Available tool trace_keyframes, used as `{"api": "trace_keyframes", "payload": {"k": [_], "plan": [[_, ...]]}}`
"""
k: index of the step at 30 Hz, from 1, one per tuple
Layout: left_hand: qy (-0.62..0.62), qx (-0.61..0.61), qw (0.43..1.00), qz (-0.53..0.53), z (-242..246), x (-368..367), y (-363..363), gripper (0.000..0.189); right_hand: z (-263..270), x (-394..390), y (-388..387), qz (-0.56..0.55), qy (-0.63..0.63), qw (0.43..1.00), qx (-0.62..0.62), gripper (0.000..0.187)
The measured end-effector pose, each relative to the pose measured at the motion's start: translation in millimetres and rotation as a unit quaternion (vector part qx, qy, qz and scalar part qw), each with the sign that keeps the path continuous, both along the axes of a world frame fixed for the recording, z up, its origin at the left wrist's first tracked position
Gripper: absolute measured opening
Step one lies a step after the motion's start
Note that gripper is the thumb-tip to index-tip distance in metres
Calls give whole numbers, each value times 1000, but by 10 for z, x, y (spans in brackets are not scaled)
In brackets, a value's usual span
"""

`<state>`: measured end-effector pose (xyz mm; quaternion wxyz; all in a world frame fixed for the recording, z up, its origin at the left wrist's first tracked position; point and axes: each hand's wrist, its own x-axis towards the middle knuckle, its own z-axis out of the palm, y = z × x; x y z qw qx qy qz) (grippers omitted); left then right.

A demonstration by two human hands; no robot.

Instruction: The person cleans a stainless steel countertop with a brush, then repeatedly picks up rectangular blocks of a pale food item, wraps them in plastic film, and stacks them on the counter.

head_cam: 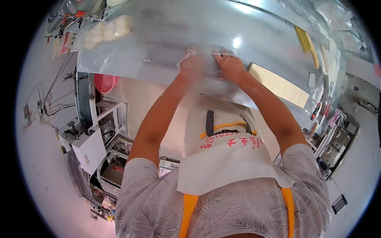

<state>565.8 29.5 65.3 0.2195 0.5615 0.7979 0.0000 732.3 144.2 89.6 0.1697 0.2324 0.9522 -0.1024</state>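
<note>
Over the metal worktop (166, 35), both my hands are at a clear plastic bag (212, 67), which is blurred by haze in the middle of the view. My left hand (190, 63) grips its left side, with crinkled film showing beside the fingers. On the other side, my right hand (231, 65) pinches the bag's edge between thumb and fingers. What the bag contains cannot be made out. To the right of my right hand lies a row of cream-coloured flat pieces (278, 84), side by side along the worktop's near edge.
Plastic-wrapped cream-coloured stacks (116, 28) lie at the far left. A yellow-bristled brush (311, 49) rests at the right, with handled tools (320, 110) nearer. Below the worktop's left end are a pink basin (105, 83) and a white machine (89, 148).
</note>
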Motion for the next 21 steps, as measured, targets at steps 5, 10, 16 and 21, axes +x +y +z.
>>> {"api": "trace_keyframes", "payload": {"k": [5, 10, 16, 21], "plan": [[-81, 6, 985, 154, -545, 43, 215, 81, -131, 53, 145, 14, 19, 996, -87, 65], [40, -58, 995, -70, -29, -44, 343, 51, 761, 616, 433, -118, 181, 922, -321, 36], [-308, 109, 927, 187, 1114, 546, 21, 32, -149, 1508, 1028, -137, 193, 959, -153, 24], [-480, 81, 786, 380, -8, 2116, -939, 41, -292, 1511, 900, -33, 175, 981, -73, 29]]}}
